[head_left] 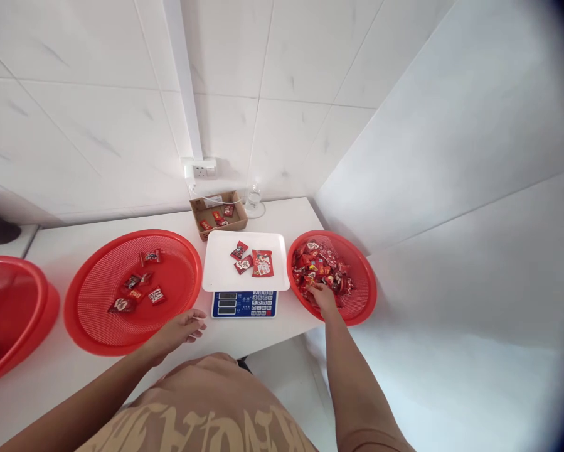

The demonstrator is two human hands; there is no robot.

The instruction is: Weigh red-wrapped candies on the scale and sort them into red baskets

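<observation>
My right hand [324, 297] reaches into the right red basket [367, 295], its fingers closed on wrapped candy at the near left of the pile [326, 263]. Fingertips are partly hidden among the red wrappers. My left hand [184, 329] hovers by the near rim of the large red basket [194, 263], fingers loosely bent and apart, holding nothing. Between the baskets stands a digital scale [244, 304] with a white tray [220, 251]. On the tray lie a larger red packet [263, 263] and two small wrapped candies, one dark red [239, 250] and one red and white [243, 264].
Several wrapped candies [156, 295] lie in the large basket. Behind the scale is a cardboard box [201, 220] with a few candies, beside a clear glass-like object [253, 198]. Another red basket [37, 301] stands far left. Walls bound the white table [300, 210] behind and right.
</observation>
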